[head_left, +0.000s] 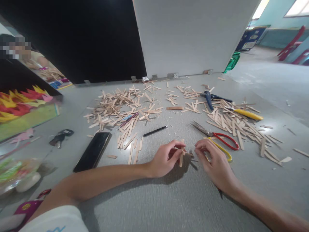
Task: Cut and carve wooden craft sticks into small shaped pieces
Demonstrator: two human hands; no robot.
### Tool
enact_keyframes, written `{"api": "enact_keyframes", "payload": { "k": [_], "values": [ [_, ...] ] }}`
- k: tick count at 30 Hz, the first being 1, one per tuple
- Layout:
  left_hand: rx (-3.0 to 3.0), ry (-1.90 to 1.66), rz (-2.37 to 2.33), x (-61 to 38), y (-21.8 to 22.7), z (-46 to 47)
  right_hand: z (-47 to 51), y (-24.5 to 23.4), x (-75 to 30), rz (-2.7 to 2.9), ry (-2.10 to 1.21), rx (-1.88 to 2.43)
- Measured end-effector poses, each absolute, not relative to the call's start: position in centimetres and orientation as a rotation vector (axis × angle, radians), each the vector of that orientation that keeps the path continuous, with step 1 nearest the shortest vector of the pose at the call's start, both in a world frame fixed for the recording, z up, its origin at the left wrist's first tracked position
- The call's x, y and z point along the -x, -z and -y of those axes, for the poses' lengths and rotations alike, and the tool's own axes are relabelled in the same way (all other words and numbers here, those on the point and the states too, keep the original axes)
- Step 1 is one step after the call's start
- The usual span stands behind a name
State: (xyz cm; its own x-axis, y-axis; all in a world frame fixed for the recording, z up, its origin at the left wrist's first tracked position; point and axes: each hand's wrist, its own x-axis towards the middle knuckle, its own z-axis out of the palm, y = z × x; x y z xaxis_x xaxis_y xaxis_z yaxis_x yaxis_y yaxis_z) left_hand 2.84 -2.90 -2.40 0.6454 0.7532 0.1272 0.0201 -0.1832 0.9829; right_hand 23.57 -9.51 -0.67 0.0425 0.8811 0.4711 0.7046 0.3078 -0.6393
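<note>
My left hand is closed, pinching a small cross of wooden craft sticks between thumb and fingertips. One stick stands roughly upright and another crosses it, pointing right. Just to the right, my right hand is curled with its fingertips together, a short gap from the cross. What it holds, if anything, is too small to make out. Scissors with one red and one yellow handle lie open beyond the right hand, partly behind it. A black pen lies beyond the left hand.
Loose craft sticks are heaped at the back left, more at the right. Blue-handled pliers and a yellow cutter lie on the right pile. A phone and keys are left. A white panel stands behind.
</note>
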Motion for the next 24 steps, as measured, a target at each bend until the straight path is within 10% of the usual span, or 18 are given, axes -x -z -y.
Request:
{"api": "enact_keyframes", "payload": {
  "k": [24],
  "values": [
    [-1.733, -0.796, -0.651, -3.06, 2.56, 2.81, 9.26, 0.79, -23.42, 1.876, -0.376, 1.365]
  ]
}}
